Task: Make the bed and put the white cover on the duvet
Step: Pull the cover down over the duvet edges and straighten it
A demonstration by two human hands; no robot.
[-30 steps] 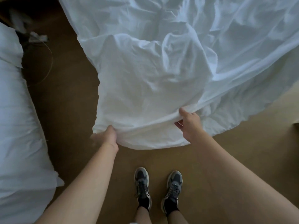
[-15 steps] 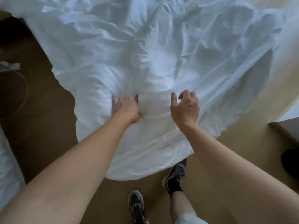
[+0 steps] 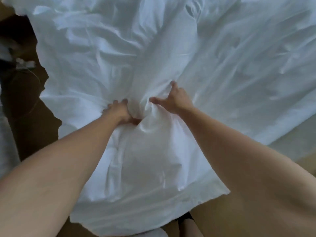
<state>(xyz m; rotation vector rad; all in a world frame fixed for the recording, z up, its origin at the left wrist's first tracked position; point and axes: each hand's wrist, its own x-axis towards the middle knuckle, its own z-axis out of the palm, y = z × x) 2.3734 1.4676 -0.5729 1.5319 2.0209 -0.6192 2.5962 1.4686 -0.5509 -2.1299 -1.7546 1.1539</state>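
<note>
A large crumpled white cover (image 3: pixel 213 69) fills most of the head view, spread over the bed and hanging down over the floor in front of me. Whether the duvet lies inside it I cannot tell. My left hand (image 3: pixel 120 111) grips a bunch of the cloth near the middle, fingers curled into a fold. Just right of it, my right hand (image 3: pixel 176 98) pinches a raised ridge of the same cloth between thumb and fingers. Both forearms reach forward over the hanging part of the cover.
Brown floor (image 3: pixel 29 120) shows at the left and lower right. A small white object with a thin cable (image 3: pixel 25 64) lies on the floor at the left. More white bedding (image 3: pixel 6 147) sits at the left edge. My leg shows below the cover.
My hands moved from the cover's lower edge up onto its middle and bunched the cloth between them. The view shifted forward, and the cover now hides my shoes.
</note>
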